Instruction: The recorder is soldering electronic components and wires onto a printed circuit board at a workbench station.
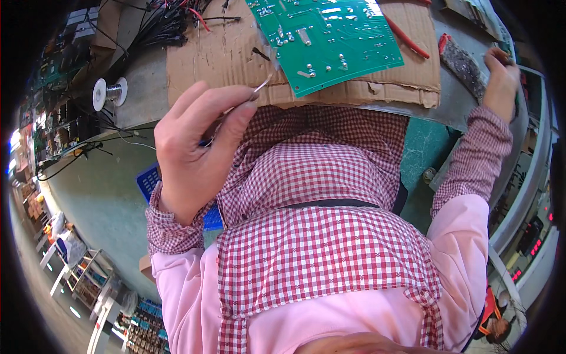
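A green circuit board (330, 44) lies solder side up on a flat piece of brown cardboard (224, 56). My left hand (200, 135) is raised by the cardboard's near left edge. Its thumb and forefinger pinch a thin silvery solder wire (263, 85), whose end points toward the board's near left corner. Far off to the right, my right hand (501, 79) is at the bench edge, beside a grey speckled piece (463, 66). Its fingers are curled, and whatever they grip is too small and dark to name.
A spool of solder wire (109, 94) stands left of the cardboard. Black cables (159, 29) with some red wires are heaped at the back left. A red curved handle or cord (408, 39) lies right of the board. A blue plastic crate (147, 183) sits below the bench.
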The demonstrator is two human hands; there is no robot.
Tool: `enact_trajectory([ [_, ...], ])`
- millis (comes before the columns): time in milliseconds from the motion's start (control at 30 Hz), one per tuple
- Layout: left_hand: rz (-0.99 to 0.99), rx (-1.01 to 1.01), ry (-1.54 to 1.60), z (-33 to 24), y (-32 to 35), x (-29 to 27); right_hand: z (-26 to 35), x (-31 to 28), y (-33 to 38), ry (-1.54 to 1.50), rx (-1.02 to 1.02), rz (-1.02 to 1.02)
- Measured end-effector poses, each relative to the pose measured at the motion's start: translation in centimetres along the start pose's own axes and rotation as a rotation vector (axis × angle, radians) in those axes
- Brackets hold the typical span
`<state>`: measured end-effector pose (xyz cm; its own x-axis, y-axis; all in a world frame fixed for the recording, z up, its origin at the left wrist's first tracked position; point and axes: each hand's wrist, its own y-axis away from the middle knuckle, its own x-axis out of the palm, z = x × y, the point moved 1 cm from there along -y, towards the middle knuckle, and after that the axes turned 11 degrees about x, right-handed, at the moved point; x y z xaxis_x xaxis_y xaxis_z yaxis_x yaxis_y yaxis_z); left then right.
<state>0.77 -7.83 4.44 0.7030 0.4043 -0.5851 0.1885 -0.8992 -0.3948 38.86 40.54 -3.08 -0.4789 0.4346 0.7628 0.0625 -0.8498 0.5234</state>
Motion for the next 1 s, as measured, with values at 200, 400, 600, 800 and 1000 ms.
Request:
enact_trajectory([
  [200, 0.09, 0.116, -0.283, 0.5, -1.5, 0.9, -8.0, 1.1, 17.8, 0.578, -0.155, 0.475],
  [400, 0.111, 0.3, -0.325, 0.7, -2.4, 1.5, -13.8, -3.4, 26.3, 0.813, 0.001, 0.579],
  [600, 0.266, 0.143, -0.168, 0.2, -3.7, 1.6, -17.2, -6.3, 28.1, 1.002, -0.043, 0.439],
  [800, 0.33, 0.065, -0.218, -1.5, -5.8, 2.0, -18.3, -6.5, 28.4, 1.043, -0.053, 0.52],
  [1000, 0.383, 0.087, -0.215, -0.9, -5.9, 1.7, -18.1, -6.6, 28.2, 1.099, -0.055, 0.543],
])
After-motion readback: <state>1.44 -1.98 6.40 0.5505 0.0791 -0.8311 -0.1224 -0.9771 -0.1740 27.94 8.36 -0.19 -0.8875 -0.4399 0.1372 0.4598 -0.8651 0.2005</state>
